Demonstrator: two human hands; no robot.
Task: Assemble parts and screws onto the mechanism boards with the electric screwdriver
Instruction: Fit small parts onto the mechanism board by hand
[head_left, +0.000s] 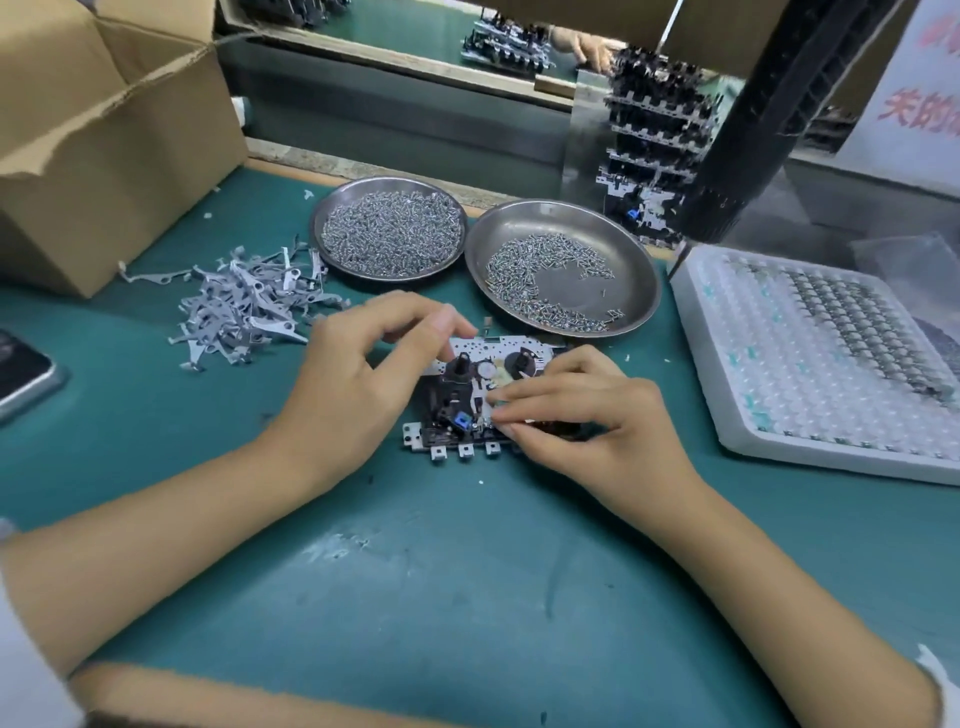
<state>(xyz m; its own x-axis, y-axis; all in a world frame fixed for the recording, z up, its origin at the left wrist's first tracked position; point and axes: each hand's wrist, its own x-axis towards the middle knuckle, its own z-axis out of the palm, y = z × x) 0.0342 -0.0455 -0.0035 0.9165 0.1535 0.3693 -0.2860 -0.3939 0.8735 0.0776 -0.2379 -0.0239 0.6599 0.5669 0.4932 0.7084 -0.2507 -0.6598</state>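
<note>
While both bare forearms rest on the green desk, the work sits between the hands.
Board: a small grey metal mechanism board with black plastic hubs and a blue part lies flat on the desk, mid-frame.
Left hand: fingers curled over the board's far-left edge, thumb and forefinger near one black hub — steadying it, by my reading.
Right hand: fingertips pressed together at the board's near-right part, seemingly pinching something too small to make out.
Handling: light, stiff, thin-edged; best held by the rim, clear of the delicate hubs.
Levers: a loose heap of pale grey stamped parts, left.
Screws: two round steel dishes beyond — tiny, slippery.
Screwdriver: not seen.
</note>
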